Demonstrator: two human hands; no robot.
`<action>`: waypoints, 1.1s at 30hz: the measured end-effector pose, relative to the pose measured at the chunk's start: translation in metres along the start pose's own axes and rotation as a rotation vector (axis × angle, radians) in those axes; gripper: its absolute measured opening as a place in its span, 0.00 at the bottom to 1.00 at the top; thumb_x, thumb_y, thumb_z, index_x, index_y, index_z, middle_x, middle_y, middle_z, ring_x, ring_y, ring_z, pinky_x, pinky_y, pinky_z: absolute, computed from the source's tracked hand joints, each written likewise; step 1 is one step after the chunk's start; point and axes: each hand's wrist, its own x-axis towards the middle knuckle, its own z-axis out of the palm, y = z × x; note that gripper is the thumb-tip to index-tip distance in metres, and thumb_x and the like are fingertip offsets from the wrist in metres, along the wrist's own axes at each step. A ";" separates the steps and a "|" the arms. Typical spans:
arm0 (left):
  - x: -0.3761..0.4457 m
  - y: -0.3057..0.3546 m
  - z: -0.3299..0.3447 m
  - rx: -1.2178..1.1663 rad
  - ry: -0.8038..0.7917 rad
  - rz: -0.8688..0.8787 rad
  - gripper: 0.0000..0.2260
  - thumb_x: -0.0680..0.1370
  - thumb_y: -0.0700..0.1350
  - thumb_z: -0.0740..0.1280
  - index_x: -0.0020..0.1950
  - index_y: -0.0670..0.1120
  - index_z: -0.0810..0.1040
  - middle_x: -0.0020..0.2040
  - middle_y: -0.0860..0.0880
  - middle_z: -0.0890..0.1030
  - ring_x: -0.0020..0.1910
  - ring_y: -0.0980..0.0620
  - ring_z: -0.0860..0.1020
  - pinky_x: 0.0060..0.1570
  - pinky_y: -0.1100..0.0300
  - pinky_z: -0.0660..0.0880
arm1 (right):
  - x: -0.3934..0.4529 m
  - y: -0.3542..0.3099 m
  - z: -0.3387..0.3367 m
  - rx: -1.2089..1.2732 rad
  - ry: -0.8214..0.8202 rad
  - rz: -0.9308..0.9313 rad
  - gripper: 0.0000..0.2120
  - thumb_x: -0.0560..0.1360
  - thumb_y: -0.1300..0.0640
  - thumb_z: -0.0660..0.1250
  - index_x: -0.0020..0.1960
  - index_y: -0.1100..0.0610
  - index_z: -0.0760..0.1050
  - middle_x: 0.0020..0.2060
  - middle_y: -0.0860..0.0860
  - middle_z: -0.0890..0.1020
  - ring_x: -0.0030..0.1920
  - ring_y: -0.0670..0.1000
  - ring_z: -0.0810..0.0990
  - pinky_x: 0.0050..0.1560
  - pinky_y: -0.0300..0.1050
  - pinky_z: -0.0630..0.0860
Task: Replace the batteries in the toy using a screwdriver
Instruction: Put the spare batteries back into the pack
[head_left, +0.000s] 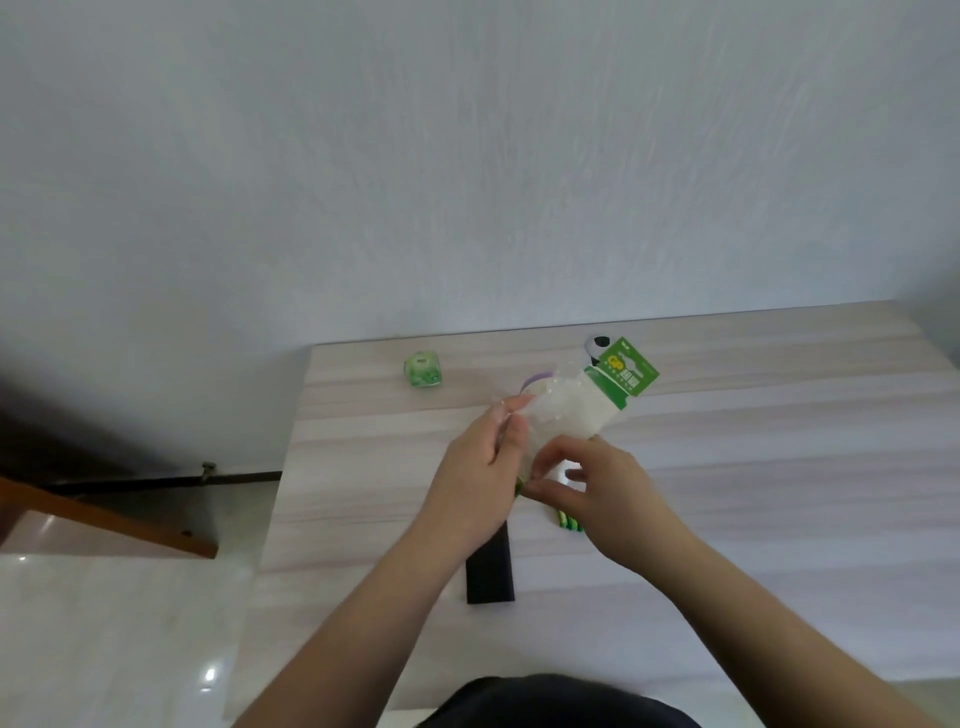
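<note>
A clear plastic battery pack (569, 402) with a green card top (626, 375) is held above the table's middle. My left hand (480, 475) grips its left edge. My right hand (587, 491) pinches its lower end, where a green battery tip shows. Green batteries (567, 519) lie on the table just under my right hand. Behind the pack, a black and white toy (597, 344) with a purple part (537, 378) is mostly hidden. No screwdriver is plainly visible.
A flat black object (490, 574) lies on the light wood table (753, 467) below my left hand. A small green cube-shaped thing (422, 368) sits near the far left edge. The table's left edge drops to a shiny floor and a brown wooden piece (104, 512).
</note>
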 end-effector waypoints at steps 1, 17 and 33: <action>0.001 -0.004 -0.003 -0.013 -0.015 -0.013 0.09 0.83 0.52 0.55 0.60 0.63 0.71 0.47 0.64 0.78 0.47 0.74 0.74 0.46 0.80 0.67 | 0.000 0.001 0.004 0.051 -0.014 0.038 0.06 0.69 0.45 0.73 0.40 0.42 0.76 0.48 0.45 0.79 0.50 0.48 0.79 0.51 0.43 0.76; 0.015 -0.026 0.011 0.021 -0.120 -0.030 0.14 0.83 0.54 0.55 0.64 0.56 0.75 0.54 0.59 0.80 0.52 0.65 0.76 0.48 0.75 0.70 | -0.005 0.028 0.009 0.216 0.073 0.099 0.05 0.76 0.49 0.68 0.44 0.45 0.82 0.47 0.42 0.78 0.48 0.41 0.79 0.49 0.36 0.76; 0.018 -0.038 0.055 -0.405 0.069 -0.442 0.09 0.83 0.50 0.57 0.61 0.56 0.73 0.53 0.52 0.77 0.47 0.49 0.78 0.39 0.47 0.82 | 0.050 0.186 0.015 0.224 0.144 0.522 0.08 0.79 0.54 0.61 0.53 0.54 0.76 0.42 0.50 0.81 0.42 0.51 0.80 0.40 0.45 0.75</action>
